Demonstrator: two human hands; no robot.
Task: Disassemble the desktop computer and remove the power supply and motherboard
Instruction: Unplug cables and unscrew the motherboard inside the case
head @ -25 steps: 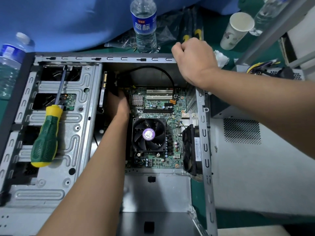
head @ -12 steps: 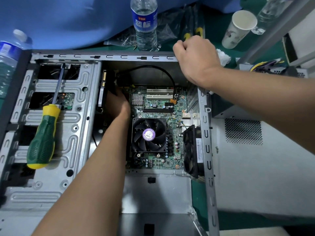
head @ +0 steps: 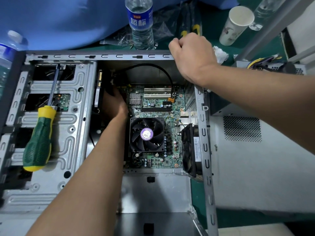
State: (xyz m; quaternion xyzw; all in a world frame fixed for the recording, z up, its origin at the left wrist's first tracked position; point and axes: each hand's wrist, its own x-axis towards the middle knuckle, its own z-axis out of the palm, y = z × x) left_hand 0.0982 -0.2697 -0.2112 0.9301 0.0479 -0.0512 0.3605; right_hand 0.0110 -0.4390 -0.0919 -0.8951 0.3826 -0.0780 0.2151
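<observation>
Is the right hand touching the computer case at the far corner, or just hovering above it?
Touching. The head view shows the right hand with its fingers curled over the top rail of the computer case at the far corner, no gap visible.

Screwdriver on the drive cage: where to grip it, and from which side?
Take the screwdriver by its green-and-yellow handle, coming straight down from above. It lies flat on the drive cage, shaft pointing away from the person, so the thick ribbed handle is the nearest, most exposed part; the thin shaft offers little to hold.
</observation>
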